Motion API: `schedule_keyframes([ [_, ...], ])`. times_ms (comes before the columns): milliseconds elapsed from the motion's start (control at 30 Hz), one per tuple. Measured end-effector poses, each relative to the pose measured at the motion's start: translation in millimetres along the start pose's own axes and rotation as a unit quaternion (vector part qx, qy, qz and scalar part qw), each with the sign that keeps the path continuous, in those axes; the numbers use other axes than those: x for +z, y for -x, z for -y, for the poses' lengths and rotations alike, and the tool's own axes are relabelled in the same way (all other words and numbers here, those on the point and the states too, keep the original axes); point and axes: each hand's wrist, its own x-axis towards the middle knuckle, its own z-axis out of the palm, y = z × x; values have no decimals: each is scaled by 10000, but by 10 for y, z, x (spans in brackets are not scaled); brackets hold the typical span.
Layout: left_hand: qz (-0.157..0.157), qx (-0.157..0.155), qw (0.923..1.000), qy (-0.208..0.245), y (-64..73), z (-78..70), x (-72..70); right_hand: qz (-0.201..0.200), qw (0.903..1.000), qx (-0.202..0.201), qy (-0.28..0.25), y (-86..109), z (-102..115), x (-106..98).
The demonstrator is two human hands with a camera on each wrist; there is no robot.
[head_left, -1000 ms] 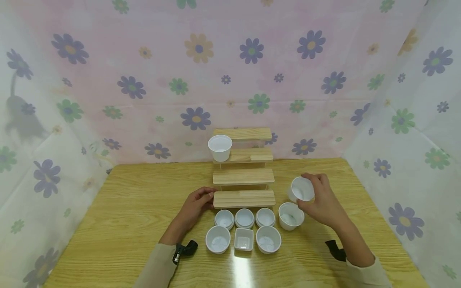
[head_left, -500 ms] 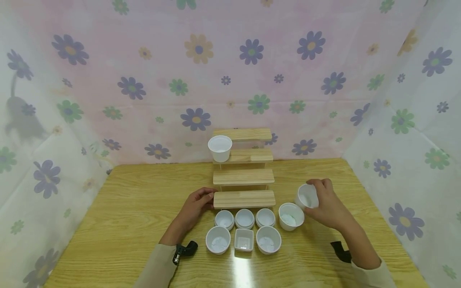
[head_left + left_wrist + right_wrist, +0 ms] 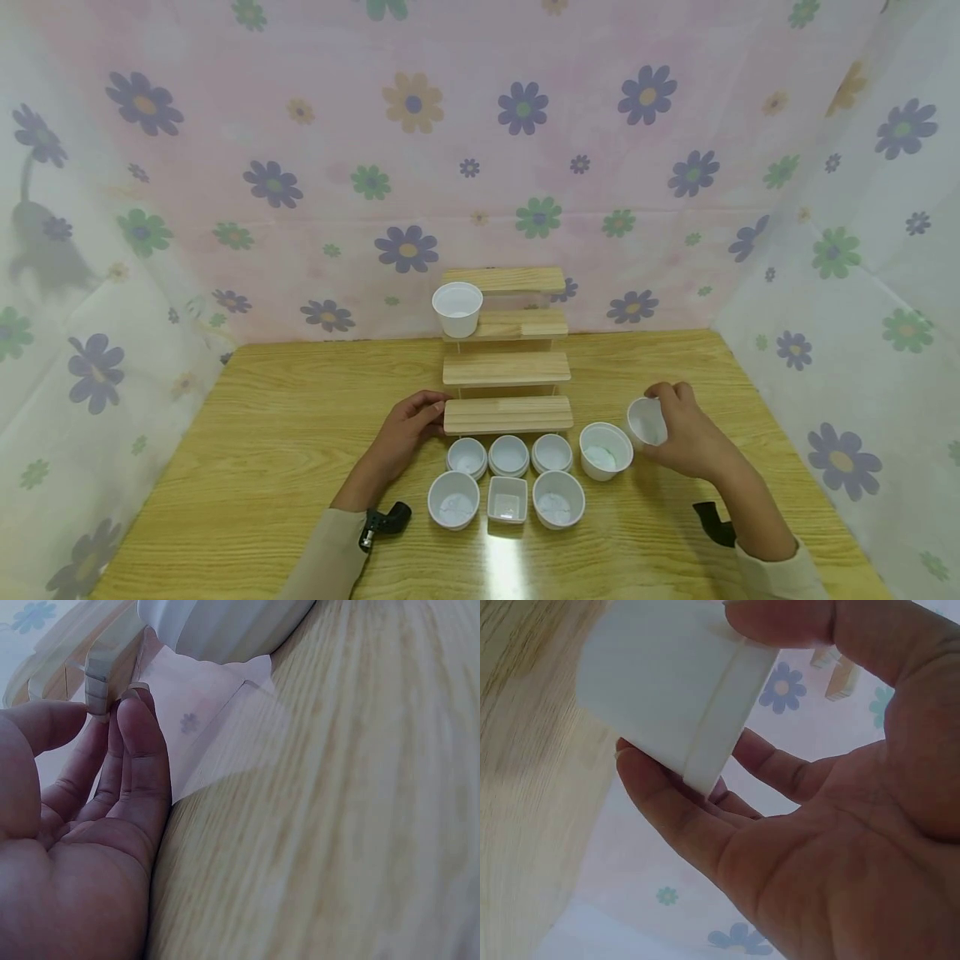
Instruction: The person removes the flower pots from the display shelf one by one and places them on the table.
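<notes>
A small wooden step shelf (image 3: 507, 369) with several tiers stands at the middle of the table. At the left end of its lowest board, my left hand (image 3: 405, 429) pinches the wood; the left wrist view shows the thumb on one face of the board end (image 3: 100, 682) and the fingertips behind it. My right hand (image 3: 686, 433) grips a white plastic cup (image 3: 647, 422) by its rim, the cup tilted. In the right wrist view the cup (image 3: 660, 682) lies between thumb and fingers, close over the table. Another white cup (image 3: 605, 451) stands just left of it.
One white cup (image 3: 457, 309) sits on the shelf's second-highest tier, at the left. Before the shelf stand three small round jars, the middle one (image 3: 508, 456) among them, then two cups (image 3: 453, 500) flanking a square dish (image 3: 507, 500). A flowered cloth (image 3: 480, 167) hangs behind the table (image 3: 285, 450).
My right hand has moved right and toward me with the cup, which has gone lower, beside the standing cup. The left hand has stayed at the shelf.
</notes>
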Motion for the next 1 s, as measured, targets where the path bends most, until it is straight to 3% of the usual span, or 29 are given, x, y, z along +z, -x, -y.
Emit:
schedule_keyframes([
  [633, 4, -12, 10000, -3, 3, -18, 12, 751, 9970, 156, 74, 33, -69, -54],
  [1000, -27, -29, 10000, -11, 9, -26, 16, 972, 9951, 190, -29, 36, -104, -42],
])
